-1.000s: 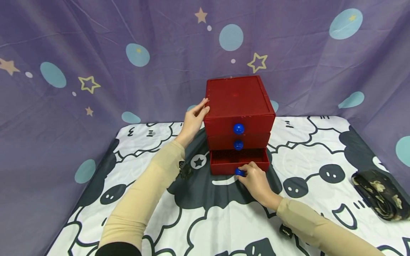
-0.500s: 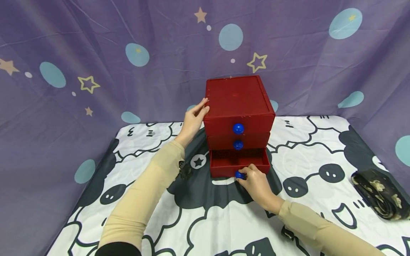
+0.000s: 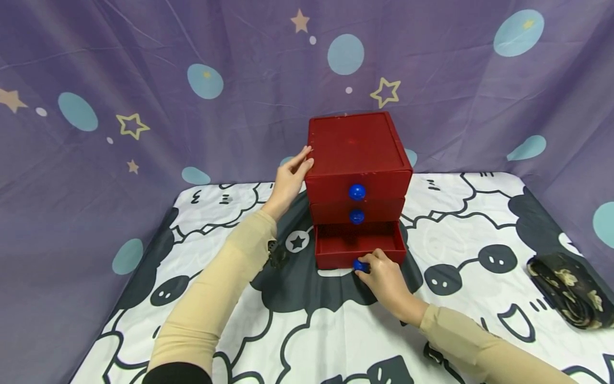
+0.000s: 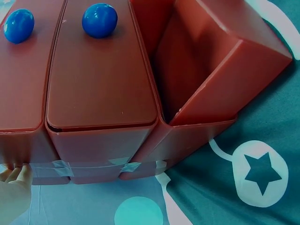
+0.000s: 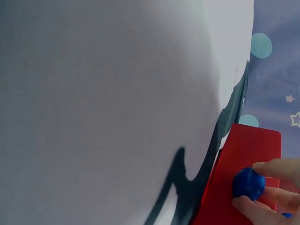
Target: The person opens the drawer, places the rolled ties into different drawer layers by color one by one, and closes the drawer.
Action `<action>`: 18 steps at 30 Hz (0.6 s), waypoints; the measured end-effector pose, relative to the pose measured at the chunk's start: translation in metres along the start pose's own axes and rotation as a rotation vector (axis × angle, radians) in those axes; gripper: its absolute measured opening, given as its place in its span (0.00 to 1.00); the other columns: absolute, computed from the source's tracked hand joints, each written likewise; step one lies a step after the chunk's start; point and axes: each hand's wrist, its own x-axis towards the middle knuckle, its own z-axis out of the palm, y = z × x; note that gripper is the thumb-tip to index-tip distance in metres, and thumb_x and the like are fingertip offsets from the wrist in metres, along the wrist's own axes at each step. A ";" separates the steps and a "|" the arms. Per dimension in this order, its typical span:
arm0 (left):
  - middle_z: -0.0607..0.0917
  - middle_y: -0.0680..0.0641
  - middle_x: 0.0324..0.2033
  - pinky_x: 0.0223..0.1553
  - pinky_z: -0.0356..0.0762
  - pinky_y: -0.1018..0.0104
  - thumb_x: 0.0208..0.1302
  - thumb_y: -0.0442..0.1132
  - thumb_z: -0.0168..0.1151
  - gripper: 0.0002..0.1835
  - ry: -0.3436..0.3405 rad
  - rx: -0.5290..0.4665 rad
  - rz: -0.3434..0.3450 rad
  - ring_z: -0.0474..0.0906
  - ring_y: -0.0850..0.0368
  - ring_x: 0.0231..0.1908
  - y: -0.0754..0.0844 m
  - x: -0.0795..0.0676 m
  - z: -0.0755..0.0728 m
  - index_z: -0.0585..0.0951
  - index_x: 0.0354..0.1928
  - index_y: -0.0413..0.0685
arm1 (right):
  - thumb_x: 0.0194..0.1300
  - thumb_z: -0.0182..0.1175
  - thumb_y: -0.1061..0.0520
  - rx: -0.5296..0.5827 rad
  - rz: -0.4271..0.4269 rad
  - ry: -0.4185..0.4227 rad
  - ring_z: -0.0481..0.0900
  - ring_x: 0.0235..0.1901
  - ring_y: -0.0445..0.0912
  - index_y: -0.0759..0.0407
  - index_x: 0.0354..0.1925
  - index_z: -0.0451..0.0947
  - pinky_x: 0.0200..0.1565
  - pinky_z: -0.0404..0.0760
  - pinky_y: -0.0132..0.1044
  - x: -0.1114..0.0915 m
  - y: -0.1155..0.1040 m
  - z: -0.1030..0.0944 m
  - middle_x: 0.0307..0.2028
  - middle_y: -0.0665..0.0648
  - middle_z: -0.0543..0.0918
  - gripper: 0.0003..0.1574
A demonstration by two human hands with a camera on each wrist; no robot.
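Note:
A red three-drawer cabinet stands on the cloth, each drawer fronted by a round blue knob. Its bottom drawer is pulled out, and the part of its inside that shows holds nothing. My right hand pinches the blue knob of that drawer between thumb and fingers. The middle drawer and the top drawer are closed. My left hand rests against the cabinet's upper left side, fingertips at the top edge. In the left wrist view only part of its fingers shows.
The cabinet stands on a black-and-white cartoon cloth. A folded dark cloth with a floral pattern lies at the right. Behind hangs a purple curtain with stars and dots. Clear tape runs along the cabinet's side.
The bottom drawer has slid further out toward me, with my right hand on its knob. My left hand has stayed in place against the cabinet.

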 end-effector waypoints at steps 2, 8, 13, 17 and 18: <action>0.65 0.51 0.61 0.57 0.60 0.77 0.63 0.39 0.53 0.21 0.001 -0.001 0.001 0.60 0.64 0.60 0.000 0.000 0.000 0.69 0.59 0.48 | 0.41 0.71 0.62 -0.005 0.001 -0.002 0.72 0.18 0.40 0.65 0.34 0.81 0.23 0.76 0.29 -0.001 -0.001 -0.001 0.26 0.55 0.74 0.17; 0.66 0.52 0.61 0.57 0.60 0.77 0.63 0.39 0.53 0.21 0.005 0.006 0.000 0.60 0.64 0.60 0.001 0.000 0.000 0.70 0.59 0.49 | 0.41 0.71 0.61 -0.014 0.005 -0.009 0.70 0.17 0.39 0.65 0.33 0.81 0.21 0.75 0.28 -0.004 -0.003 -0.003 0.25 0.55 0.73 0.17; 0.65 0.52 0.61 0.58 0.59 0.76 0.63 0.40 0.52 0.21 -0.006 0.006 -0.001 0.59 0.64 0.60 0.000 0.000 0.000 0.69 0.59 0.49 | 0.40 0.71 0.61 -0.015 0.007 -0.013 0.70 0.17 0.39 0.65 0.33 0.81 0.21 0.75 0.28 -0.007 -0.004 -0.004 0.25 0.55 0.73 0.17; 0.65 0.52 0.61 0.58 0.59 0.75 0.63 0.41 0.52 0.22 -0.012 0.006 -0.004 0.59 0.63 0.61 0.001 -0.001 0.000 0.69 0.59 0.49 | 0.40 0.71 0.61 -0.023 0.012 -0.018 0.70 0.17 0.39 0.65 0.33 0.81 0.21 0.75 0.29 -0.010 -0.006 -0.005 0.25 0.54 0.73 0.17; 0.65 0.51 0.61 0.58 0.59 0.75 0.63 0.41 0.52 0.22 -0.009 0.008 -0.004 0.59 0.63 0.61 0.001 -0.001 0.000 0.69 0.59 0.49 | 0.40 0.71 0.61 -0.023 0.013 -0.020 0.70 0.17 0.39 0.65 0.33 0.81 0.21 0.75 0.28 -0.010 -0.007 -0.006 0.24 0.54 0.72 0.17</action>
